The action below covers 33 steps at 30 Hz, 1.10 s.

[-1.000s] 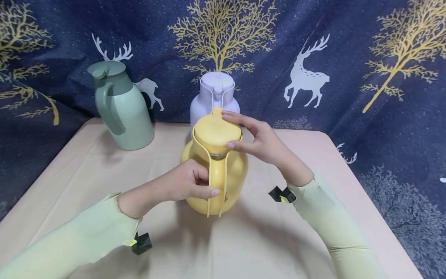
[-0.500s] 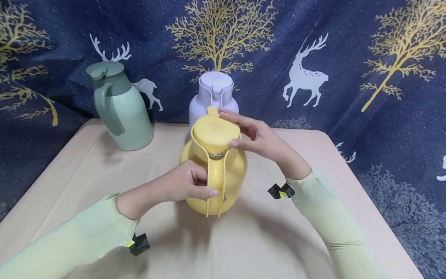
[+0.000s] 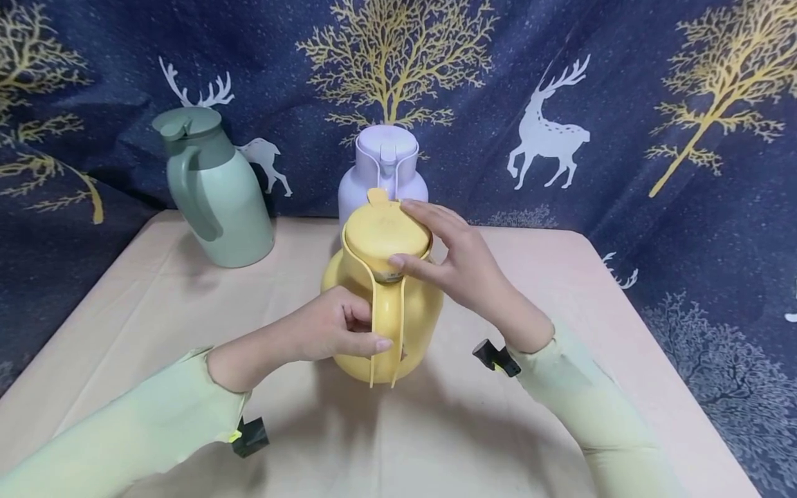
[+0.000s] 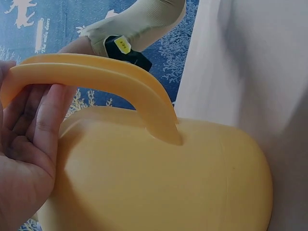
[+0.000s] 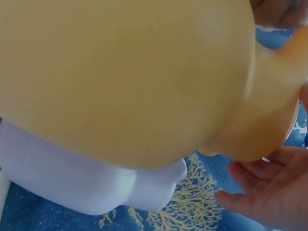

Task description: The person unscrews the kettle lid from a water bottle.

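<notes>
A yellow jug [image 3: 380,304] stands upright at the middle of the table [image 3: 124,325]. My left hand [image 3: 336,325] grips its handle [image 3: 387,325] from the left, fingers curled round it; the left wrist view shows the handle [image 4: 106,82] against my fingers [image 4: 43,125]. My right hand [image 3: 448,256] grips the yellow lid [image 3: 386,232], thumb on the near rim and fingers over the far side. In the right wrist view the yellow jug body [image 5: 125,77] fills the frame, with my fingertips [image 5: 255,192] at the lower right.
A lilac jug [image 3: 382,169] stands right behind the yellow one, seen also as the lilac jug [image 5: 86,183] in the right wrist view. A green jug [image 3: 212,187] stands at the table's back left. A dark blue curtain with deer and trees [image 3: 548,138] hangs behind.
My right hand has turned on the lid: the thumb slid left along the near rim and the wrist dropped toward me. The left hand and the jug stay put.
</notes>
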Available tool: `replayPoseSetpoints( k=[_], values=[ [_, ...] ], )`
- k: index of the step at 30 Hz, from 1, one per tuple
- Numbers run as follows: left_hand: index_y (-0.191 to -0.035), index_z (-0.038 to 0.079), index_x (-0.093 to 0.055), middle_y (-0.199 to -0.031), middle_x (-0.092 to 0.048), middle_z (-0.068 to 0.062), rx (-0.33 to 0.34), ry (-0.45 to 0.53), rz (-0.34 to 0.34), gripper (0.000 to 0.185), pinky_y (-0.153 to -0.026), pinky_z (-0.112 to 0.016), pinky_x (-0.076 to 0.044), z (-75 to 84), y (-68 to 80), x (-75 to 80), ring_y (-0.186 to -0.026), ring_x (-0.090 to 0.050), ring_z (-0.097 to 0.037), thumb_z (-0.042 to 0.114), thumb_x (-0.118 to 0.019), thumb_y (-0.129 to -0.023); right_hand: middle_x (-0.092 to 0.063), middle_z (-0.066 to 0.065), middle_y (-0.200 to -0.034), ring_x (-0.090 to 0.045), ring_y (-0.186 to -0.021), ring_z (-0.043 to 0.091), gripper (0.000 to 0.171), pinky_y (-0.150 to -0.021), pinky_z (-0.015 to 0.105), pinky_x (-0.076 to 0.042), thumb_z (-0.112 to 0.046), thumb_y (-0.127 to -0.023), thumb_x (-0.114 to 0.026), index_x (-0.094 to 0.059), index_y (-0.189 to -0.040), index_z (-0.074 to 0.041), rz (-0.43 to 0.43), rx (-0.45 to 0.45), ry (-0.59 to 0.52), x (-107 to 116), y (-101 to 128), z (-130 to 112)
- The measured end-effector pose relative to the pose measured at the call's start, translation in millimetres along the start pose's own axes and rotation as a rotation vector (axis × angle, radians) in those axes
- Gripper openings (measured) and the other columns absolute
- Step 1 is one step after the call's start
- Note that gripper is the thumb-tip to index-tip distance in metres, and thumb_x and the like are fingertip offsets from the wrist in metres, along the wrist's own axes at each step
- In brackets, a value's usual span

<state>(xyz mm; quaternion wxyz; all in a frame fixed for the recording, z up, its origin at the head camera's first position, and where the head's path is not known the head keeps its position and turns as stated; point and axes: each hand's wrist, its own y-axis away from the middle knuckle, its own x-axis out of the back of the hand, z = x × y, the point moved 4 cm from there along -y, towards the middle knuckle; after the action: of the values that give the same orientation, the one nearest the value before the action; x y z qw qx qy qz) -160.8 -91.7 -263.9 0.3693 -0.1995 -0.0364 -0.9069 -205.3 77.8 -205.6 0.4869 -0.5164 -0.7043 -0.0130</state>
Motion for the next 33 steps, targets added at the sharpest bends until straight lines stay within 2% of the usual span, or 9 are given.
replayPoseSetpoints(
  k=[5,11,14,18,21,25,28,31,33],
  values=[
    [-0.096,-0.004,-0.075,-0.084,-0.076,-0.015,0.007,0.002,-0.001,0.023,-0.066,-0.022,-0.054,0.2,0.1,1.3,-0.071,-0.063,0.000,0.017,-0.069,-0.088,-0.052,0.012,-0.149,-0.044,-0.142,0.026,0.065,-0.119,0.041,-0.033,-0.014,-0.083,-0.079,-0.052,-0.142,-0.006,-0.065,-0.004,-0.072,0,-6,8],
    [-0.096,-0.005,-0.075,-0.085,-0.077,-0.015,0.011,0.004,0.005,0.024,-0.067,-0.022,-0.054,0.0,1.1,1.8,-0.072,-0.064,0.000,0.017,-0.069,-0.088,-0.047,0.010,-0.153,-0.040,-0.145,0.023,0.067,-0.121,0.040,-0.031,-0.011,-0.087,-0.073,-0.044,-0.148,-0.008,-0.241,0.000,-0.264,-3,-17,24],
    [-0.095,-0.005,-0.075,-0.084,-0.076,-0.016,0.013,0.001,0.007,0.024,-0.067,-0.021,-0.054,-0.8,1.2,1.0,-0.072,-0.063,0.000,0.016,-0.069,-0.088,-0.045,0.011,-0.154,-0.041,-0.143,0.023,0.072,-0.119,0.041,-0.033,-0.027,-0.090,-0.072,-0.039,-0.151,-0.007,-0.338,0.020,-0.374,-4,-23,30],
    [-0.096,-0.007,-0.074,-0.087,-0.076,-0.018,0.006,0.022,0.004,0.024,-0.068,-0.021,-0.055,-0.6,1.7,0.1,-0.074,-0.065,0.000,0.016,-0.069,-0.088,-0.040,0.014,-0.155,-0.043,-0.140,0.019,0.091,-0.116,0.037,-0.037,-0.052,-0.086,-0.070,-0.031,-0.153,-0.004,-0.452,0.071,-0.533,-8,-30,36],
    [-0.097,-0.007,-0.074,-0.088,-0.076,-0.019,0.004,0.026,0.006,0.025,-0.068,-0.021,-0.054,-1.0,1.9,-0.9,-0.074,-0.065,0.001,0.016,-0.069,-0.088,-0.036,0.016,-0.157,-0.045,-0.137,0.012,0.099,-0.113,0.030,-0.040,-0.057,-0.084,-0.070,-0.027,-0.154,-0.002,-0.507,0.075,-0.635,-10,-32,40],
    [-0.099,-0.007,-0.074,-0.091,-0.076,-0.019,0.015,0.025,0.000,0.026,-0.071,-0.021,-0.055,-2.7,0.8,-2.6,-0.076,-0.066,0.000,0.016,-0.068,-0.089,-0.031,0.020,-0.160,-0.047,-0.135,0.008,0.106,-0.109,0.026,-0.044,-0.061,-0.081,-0.070,-0.024,-0.154,0.001,-0.510,0.061,-0.713,-10,-31,42],
    [-0.100,-0.006,-0.074,-0.093,-0.076,-0.019,0.015,0.030,-0.007,0.026,-0.074,-0.022,-0.056,-3.1,0.4,-2.7,-0.079,-0.068,0.000,0.016,-0.068,-0.089,-0.031,0.020,-0.160,-0.046,-0.137,0.013,0.114,-0.111,0.031,-0.043,-0.072,-0.077,-0.065,-0.024,-0.155,-0.001,-0.462,0.034,-0.636,-7,-30,39],
    [-0.100,-0.006,-0.074,-0.093,-0.076,-0.019,0.010,0.024,-0.003,0.026,-0.074,-0.023,-0.057,-2.4,0.9,-1.8,-0.079,-0.068,0.000,0.016,-0.068,-0.089,-0.032,0.014,-0.161,-0.035,-0.147,0.021,0.114,-0.120,0.041,-0.032,-0.079,-0.072,-0.058,-0.027,-0.156,-0.008,-0.373,-0.017,-0.391,-1,-25,32],
    [-0.099,-0.006,-0.074,-0.092,-0.077,-0.018,0.008,0.019,0.003,0.025,-0.073,-0.023,-0.057,-2.2,0.9,-1.5,-0.078,-0.068,0.000,0.016,-0.068,-0.089,-0.034,0.011,-0.161,-0.032,-0.149,0.024,0.103,-0.122,0.045,-0.027,-0.071,-0.077,-0.062,-0.031,-0.155,-0.011,-0.302,-0.069,-0.209,3,-19,25]
  ],
)
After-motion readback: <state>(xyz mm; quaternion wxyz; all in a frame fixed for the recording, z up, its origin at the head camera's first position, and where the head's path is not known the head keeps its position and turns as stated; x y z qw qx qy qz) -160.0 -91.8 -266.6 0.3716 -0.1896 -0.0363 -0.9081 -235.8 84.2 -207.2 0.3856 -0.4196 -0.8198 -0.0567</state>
